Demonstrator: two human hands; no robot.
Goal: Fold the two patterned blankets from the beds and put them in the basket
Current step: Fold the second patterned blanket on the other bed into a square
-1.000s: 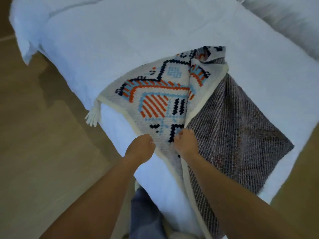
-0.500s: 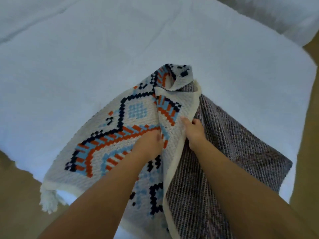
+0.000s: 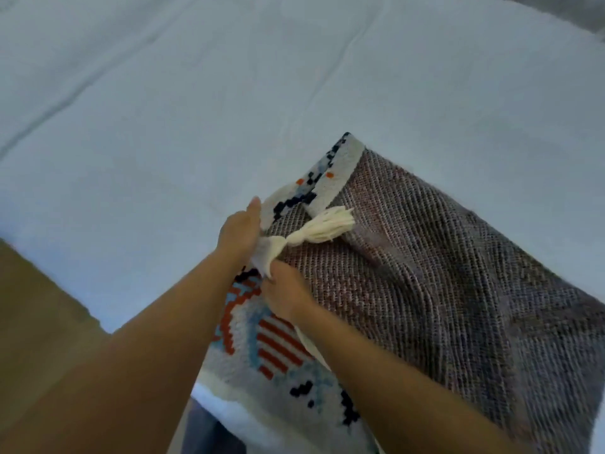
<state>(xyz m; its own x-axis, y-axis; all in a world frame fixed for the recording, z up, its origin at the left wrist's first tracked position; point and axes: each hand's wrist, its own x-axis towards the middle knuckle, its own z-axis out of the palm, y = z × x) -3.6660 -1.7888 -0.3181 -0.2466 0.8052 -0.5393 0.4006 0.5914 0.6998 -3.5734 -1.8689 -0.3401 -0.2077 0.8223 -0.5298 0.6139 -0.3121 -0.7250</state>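
A corner of the patterned blanket (image 3: 425,273) is pinched by curled fingers of the left hand (image 3: 240,231) and the right hand (image 3: 284,294), over the bed (image 3: 196,126).

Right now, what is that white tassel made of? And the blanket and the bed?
The tassel looks like thick cream yarn, wool or cotton: loose strands fan out. The blanket seems woven yarn: blocky coloured stitches in front, a greyish ribbed weave behind. The bed cover looks like smooth matte white cloth, with soft creases.
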